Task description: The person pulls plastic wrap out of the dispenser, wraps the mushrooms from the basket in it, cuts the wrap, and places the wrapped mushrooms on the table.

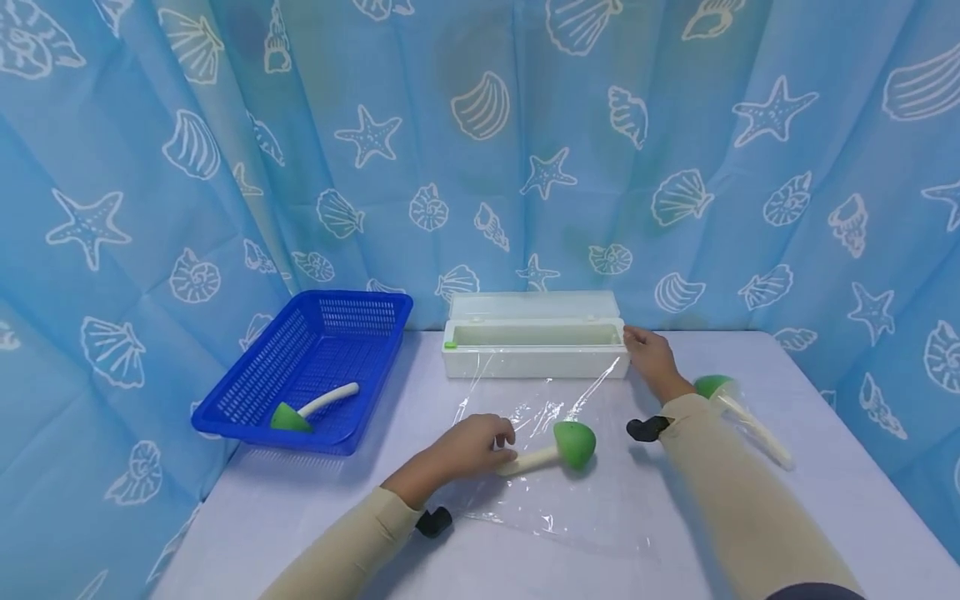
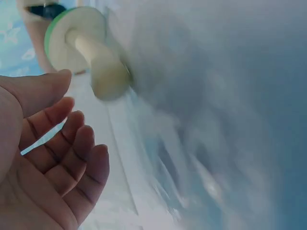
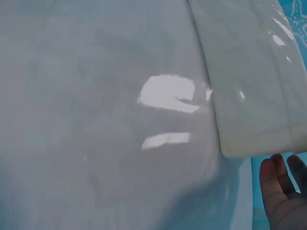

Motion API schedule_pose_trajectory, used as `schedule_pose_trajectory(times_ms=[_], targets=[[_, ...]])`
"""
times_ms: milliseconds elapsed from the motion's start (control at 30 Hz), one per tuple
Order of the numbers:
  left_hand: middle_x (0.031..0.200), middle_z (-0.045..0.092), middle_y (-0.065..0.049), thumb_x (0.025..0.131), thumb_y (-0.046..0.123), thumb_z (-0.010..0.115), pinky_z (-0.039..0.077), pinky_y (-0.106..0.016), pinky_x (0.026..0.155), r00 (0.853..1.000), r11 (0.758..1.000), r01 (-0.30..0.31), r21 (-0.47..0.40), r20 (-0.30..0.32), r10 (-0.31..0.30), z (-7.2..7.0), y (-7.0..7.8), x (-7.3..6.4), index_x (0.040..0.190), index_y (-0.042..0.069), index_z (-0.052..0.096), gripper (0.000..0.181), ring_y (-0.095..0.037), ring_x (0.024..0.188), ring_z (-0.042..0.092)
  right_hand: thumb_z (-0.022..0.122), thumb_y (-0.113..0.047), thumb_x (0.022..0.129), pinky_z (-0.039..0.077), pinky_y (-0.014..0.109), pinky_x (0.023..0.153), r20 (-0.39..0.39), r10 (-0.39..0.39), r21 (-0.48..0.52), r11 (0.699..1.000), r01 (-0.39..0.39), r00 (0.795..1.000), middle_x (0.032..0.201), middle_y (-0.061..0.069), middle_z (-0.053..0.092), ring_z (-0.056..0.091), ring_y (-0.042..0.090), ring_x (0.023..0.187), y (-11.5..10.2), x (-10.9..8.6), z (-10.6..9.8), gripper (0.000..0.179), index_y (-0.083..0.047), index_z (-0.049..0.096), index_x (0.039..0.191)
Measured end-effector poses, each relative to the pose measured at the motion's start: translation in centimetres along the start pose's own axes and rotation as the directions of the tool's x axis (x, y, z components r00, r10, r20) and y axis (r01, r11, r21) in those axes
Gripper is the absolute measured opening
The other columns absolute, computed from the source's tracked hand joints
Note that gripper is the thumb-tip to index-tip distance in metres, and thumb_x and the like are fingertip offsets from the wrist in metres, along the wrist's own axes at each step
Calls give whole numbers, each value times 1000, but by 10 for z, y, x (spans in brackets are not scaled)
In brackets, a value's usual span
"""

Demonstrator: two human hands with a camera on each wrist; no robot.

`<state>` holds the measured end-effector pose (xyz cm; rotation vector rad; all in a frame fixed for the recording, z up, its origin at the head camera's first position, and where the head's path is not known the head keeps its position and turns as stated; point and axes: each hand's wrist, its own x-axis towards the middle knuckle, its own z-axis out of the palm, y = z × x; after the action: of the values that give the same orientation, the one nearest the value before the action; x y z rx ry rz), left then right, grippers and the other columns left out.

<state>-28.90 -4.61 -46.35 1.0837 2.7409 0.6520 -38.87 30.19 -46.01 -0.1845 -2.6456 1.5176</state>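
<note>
A toy mushroom [image 1: 575, 445] with a green cap and white stem lies on clear plastic film [image 1: 540, 508] spread over the table. Beside its stem end is my left hand [image 1: 467, 450]; in the left wrist view the fingers are loosely bent, apart from the mushroom stem [image 2: 110, 79]. The film stretches from the front of a white wrap dispenser box [image 1: 536, 363], whose lid stands raised. At that box's right end is my right hand [image 1: 654, 360], fingertips at the end wall, fingers relaxed. Whether they press on it is hard to tell.
A blue plastic basket [image 1: 390, 350] at the left holds another toy mushroom [image 1: 292, 417]. To the right, beside my right forearm, lies a third mushroom [image 1: 753, 429], seemingly wrapped in film. Behind the table [image 1: 420, 533] hangs a blue shell-print curtain [image 1: 450, 167].
</note>
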Motion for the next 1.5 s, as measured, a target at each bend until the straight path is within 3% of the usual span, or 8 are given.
schedule_pose_trajectory(times_ms=[267,433,500,633,767,933,1267,1500], targets=[[71,52,11,85,25,75,43,-24,60,998,998,-11,-62,61,15,-14,-21,-49,78,19,61,17,-5,66,48,47,-29,103,39,57,98,41,-16,-204,979,24,999,142,29,40,42,46,126,-4,-44,-29,52,3,38,144],[71,53,11,79,30,80,43,-23,61,989,997,-17,-72,147,28,-21,-22,-79,82,18,65,19,-3,66,48,57,-28,99,49,49,86,227,-45,-158,984,83,973,116,20,61,58,36,104,-8,-97,-41,39,2,58,125],[75,53,11,77,31,82,44,-24,64,985,998,21,-65,173,-9,-21,-21,-89,88,18,67,22,-4,69,49,64,-28,95,52,42,82,345,-63,-159,979,125,936,105,12,66,61,28,95,-8,-121,-40,33,-2,64,116],[77,53,12,76,31,82,44,-27,68,979,995,89,-35,187,-81,-19,-22,-99,95,21,68,27,-5,71,50,75,-31,85,51,31,73,568,-99,-174,956,237,817,93,-3,65,59,17,85,-3,-168,-26,28,-12,68,103],[76,53,14,80,28,79,45,-27,67,983,997,76,-5,169,-74,-14,-24,-101,97,22,68,21,-4,71,50,81,-45,74,46,27,68,667,-134,-239,893,380,733,88,-14,57,53,7,79,4,-201,-11,36,-23,64,97],[78,57,16,86,13,71,47,-27,70,993,999,28,38,111,-32,-8,-24,-99,90,21,70,9,-2,72,52,74,-46,82,42,28,67,648,-200,-346,782,518,735,82,-19,47,44,2,76,7,-219,-1,25,-28,57,90],[83,54,13,87,9,72,48,-23,70,998,993,-66,96,5,66,-16,-15,-106,85,18,69,9,-3,75,54,67,-15,91,45,27,62,540,-292,-409,728,549,789,79,-21,49,46,-2,70,-1,-231,0,13,-23,58,88],[90,62,12,93,14,67,51,-31,78,990,998,-46,-36,-139,40,-38,-12,-97,91,16,67,3,-12,87,60,75,-2,82,54,26,73,323,-579,-541,536,648,749,92,-11,66,62,4,86,-25,-227,-9,26,-17,67,101]])
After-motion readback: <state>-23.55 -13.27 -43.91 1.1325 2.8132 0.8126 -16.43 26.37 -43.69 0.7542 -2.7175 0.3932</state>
